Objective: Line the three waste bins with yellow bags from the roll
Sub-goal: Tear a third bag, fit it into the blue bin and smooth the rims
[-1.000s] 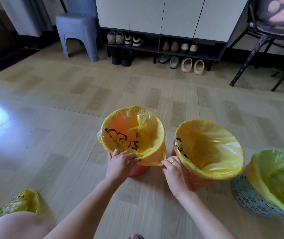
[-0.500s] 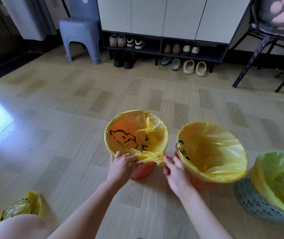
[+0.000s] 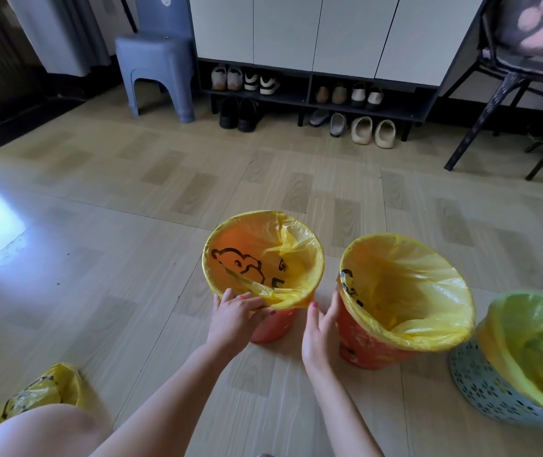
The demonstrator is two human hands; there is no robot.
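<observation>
Three bins stand in a row on the floor, each with a yellow bag folded over its rim. The left orange bin (image 3: 275, 324) holds a bag (image 3: 299, 258) printed with a black cartoon. My left hand (image 3: 235, 316) rests on that bin's near rim, fingers pressing the bag's folded edge. My right hand (image 3: 319, 334) is open between the left bin and the middle orange bin (image 3: 372, 347), holding nothing. The pale blue perforated bin (image 3: 491, 394) sits at the right edge with a yellow bag (image 3: 540, 338). The roll of yellow bags (image 3: 39, 394) lies at the lower left beside my knee.
A shoe cabinet (image 3: 313, 31) with shoes on and under its shelf lines the back wall. A grey plastic stool (image 3: 156, 67) stands at the back left. A dark chair (image 3: 507, 84) stands at the back right. My bare knee (image 3: 42, 430) fills the bottom left corner.
My right hand has let go of the left bin's bag edge and dropped lower, now open between the two orange bins. My left hand stays at the rim.
</observation>
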